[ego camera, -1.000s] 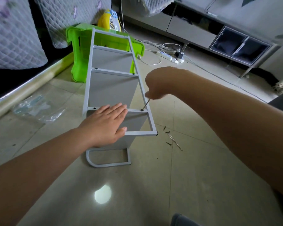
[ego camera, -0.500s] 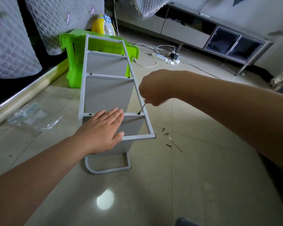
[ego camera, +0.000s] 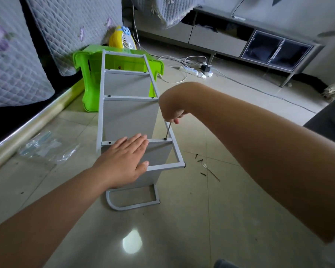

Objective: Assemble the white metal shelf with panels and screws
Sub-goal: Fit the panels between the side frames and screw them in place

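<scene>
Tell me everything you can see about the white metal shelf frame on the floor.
The white metal shelf lies on its side on the tiled floor, its far end by a green plastic stool. Thin painted rails join flat grey panels; a rounded loop foot sits nearest. Dark screws show in the crossbars. The left hand presses flat on it; the right hand holds a screwdriver on a screw.

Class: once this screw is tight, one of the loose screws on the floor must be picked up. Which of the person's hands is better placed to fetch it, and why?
The right hand, probably. The loose screws lie on the tiles right of the shelf frame, just below it, though it must first release the screwdriver. The left hand lies flat, steadying the frame.
</scene>
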The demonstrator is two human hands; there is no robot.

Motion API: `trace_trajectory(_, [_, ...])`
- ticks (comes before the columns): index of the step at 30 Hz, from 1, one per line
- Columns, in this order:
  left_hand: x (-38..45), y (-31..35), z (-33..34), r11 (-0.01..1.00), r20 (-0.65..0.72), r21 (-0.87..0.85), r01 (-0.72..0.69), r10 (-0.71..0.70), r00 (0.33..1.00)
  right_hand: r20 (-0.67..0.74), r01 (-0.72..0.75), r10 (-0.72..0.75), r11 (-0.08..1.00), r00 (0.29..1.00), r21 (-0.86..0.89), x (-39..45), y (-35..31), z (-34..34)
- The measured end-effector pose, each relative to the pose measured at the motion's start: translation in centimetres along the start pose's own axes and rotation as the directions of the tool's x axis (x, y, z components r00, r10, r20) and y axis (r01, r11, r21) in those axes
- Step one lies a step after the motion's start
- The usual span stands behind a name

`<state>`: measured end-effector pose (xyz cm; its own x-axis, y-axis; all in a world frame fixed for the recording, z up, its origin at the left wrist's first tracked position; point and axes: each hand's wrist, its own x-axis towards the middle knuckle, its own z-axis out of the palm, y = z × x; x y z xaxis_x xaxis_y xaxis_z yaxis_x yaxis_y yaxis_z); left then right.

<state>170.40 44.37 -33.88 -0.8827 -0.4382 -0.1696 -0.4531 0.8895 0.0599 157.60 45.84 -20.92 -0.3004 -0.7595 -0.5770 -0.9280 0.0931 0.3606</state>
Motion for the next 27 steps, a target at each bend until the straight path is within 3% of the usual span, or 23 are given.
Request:
trace_trajectory(2, [0.0,0.0,0.1,1.0,-0.002,0.008,-0.006,0.006,1.0,-0.18,0.007,-0.032,0.99,0.983,-0.142,-0.5,-0.2,0.7])
trace_trajectory(5, [0.1,0.0,0.2,1.0,-0.003,0.005,-0.006,0.006,1.0,-0.296,0.021,-0.142,0.926,0.945,-0.377,-0.9,0.2,1.6])
trace_trajectory(8, [0.2,0.0,0.0,1.0,-0.009,0.004,-0.008,0.008,1.0,-0.285,0.057,-0.249,0.836,0.925,-0.545,-1.2,0.9,1.9])
trace_trajectory(12, [0.3,0.0,-0.1,1.0,-0.012,0.007,-0.004,0.004,1.0,-0.238,0.062,-0.265,0.78,0.934,-0.623,-1.6,1.1,2.1])
trace_trajectory(15, [0.2,0.1,0.1,1.0,-0.015,0.005,0.001,0.0,1.0,-0.244,0.065,-0.238,0.826,0.94,-0.559,-1.4,0.8,2.2])
trace_trajectory(18, [0.2,0.2,0.4,1.0,-0.022,0.0,-0.004,0.004,1.0,-0.224,0.021,-0.097,0.947,0.97,-0.32,-0.7,0.9,1.8])
trace_trajectory(22, [0.1,0.0,0.6,1.0,-0.033,-0.012,-0.016,0.015,0.999,0.052,-0.08,0.076,0.993,0.996,0.084,1.3,1.9,0.8])
trace_trajectory(25, [0.2,-0.1,0.6,1.0,-0.034,-0.017,-0.016,0.015,0.999,0.203,-0.169,0.132,0.969,0.97,0.179,2.1,2.2,0.4])
trace_trajectory(27, [0.2,-0.2,0.5,1.0,-0.028,-0.014,-0.015,0.014,1.0,0.17,-0.157,0.13,0.975,0.977,0.155,1.7,1.8,0.3])
